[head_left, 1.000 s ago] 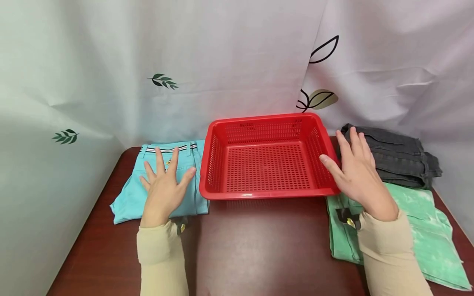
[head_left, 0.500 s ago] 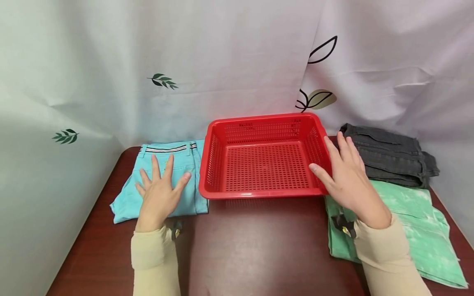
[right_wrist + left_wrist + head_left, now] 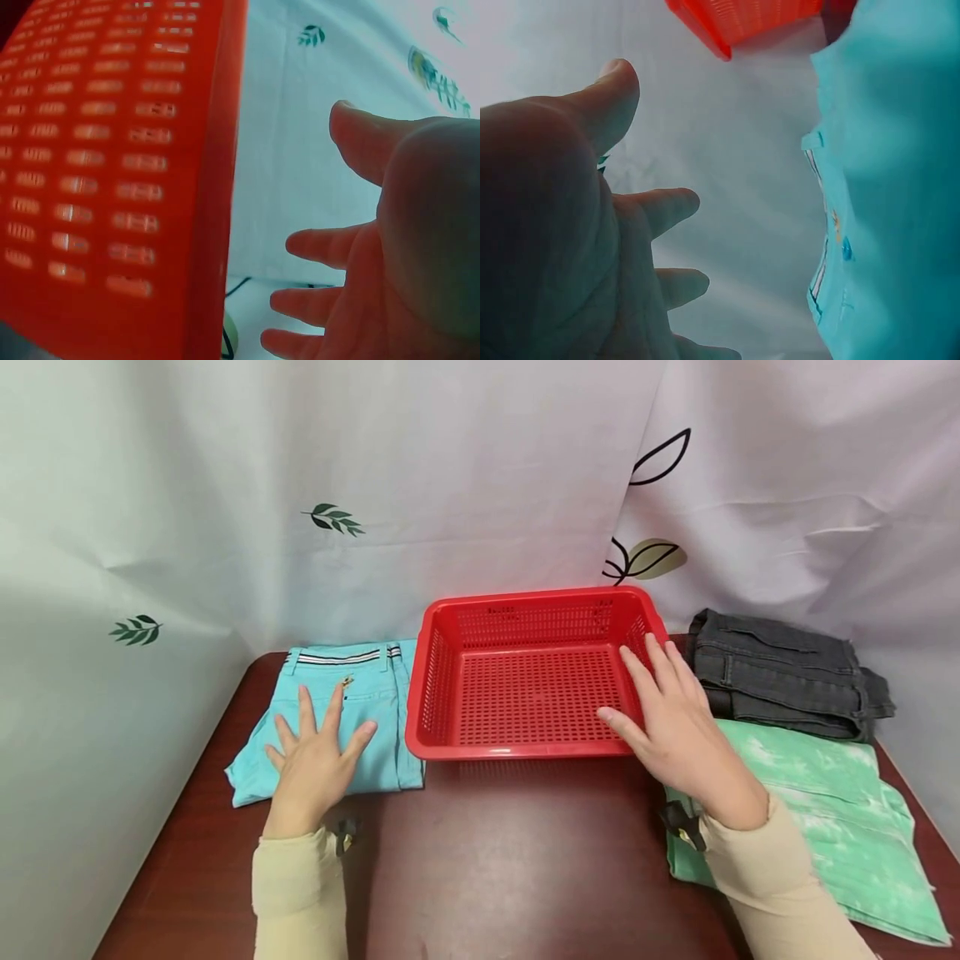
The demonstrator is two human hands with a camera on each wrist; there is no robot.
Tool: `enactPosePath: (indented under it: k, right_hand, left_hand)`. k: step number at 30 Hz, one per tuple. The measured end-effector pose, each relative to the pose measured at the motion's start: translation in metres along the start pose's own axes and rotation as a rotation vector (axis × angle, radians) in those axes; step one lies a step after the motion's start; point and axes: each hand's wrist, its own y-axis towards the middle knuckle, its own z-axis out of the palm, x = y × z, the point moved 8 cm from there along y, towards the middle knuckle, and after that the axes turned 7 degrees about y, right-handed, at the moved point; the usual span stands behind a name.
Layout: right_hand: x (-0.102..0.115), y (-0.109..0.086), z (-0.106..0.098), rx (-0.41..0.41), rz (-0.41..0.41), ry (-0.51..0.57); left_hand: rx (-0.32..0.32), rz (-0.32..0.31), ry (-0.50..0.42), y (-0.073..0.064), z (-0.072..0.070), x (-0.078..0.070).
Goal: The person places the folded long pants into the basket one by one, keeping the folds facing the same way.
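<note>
My left hand [image 3: 315, 772] hovers over folded light-blue trousers [image 3: 382, 735], its fingers spread and straight. In the left wrist view a gap separates that hand from the blue cloth [image 3: 907, 187]. A red plastic basket [image 3: 540, 750] with perforated walls stands in the middle, nothing inside it. My right hand [image 3: 686, 739] is held above the basket's right end, fingers extended, and hides part of its near right corner. The right wrist view shows the basket's wall [image 3: 112, 165] apart from the fingertips. Neither hand holds anything.
On the right, folded dark grey jeans [image 3: 787, 668] lie behind folded green tie-dye trousers [image 3: 840, 835], partly covered by the right forearm. Everything stands on a dark red-brown table [image 3: 510, 860]. A pale curtain with leaf prints [image 3: 480, 477] hangs behind.
My right hand has moved left, from beside the basket's right rim to over its right end. The left hand has drifted slightly left and nearer to me. The basket and clothes stay put.
</note>
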Motion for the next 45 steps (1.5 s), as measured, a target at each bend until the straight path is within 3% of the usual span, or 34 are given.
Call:
enactPosePath:
  k: [16,24,35,45]
  right_hand:
    - [0.018,-0.004,0.026,0.094,-0.042,0.011]
    - [0.026,-0.007,0.039,0.125,-0.062,0.006]
    - [0.044,-0.01,0.056,0.166,-0.124,0.004]
    - [0.064,-0.013,0.067,0.167,-0.21,0.02]
  left_hand:
    - [0.119,-0.008,0.103,0.002,0.027,0.015]
    - [0.185,0.019,0.145,-0.002,0.044,0.012]
    - [0.173,0.044,0.203,-0.006,0.061,0.012]
    - [0.164,0.05,0.201,-0.01,0.062,0.013]
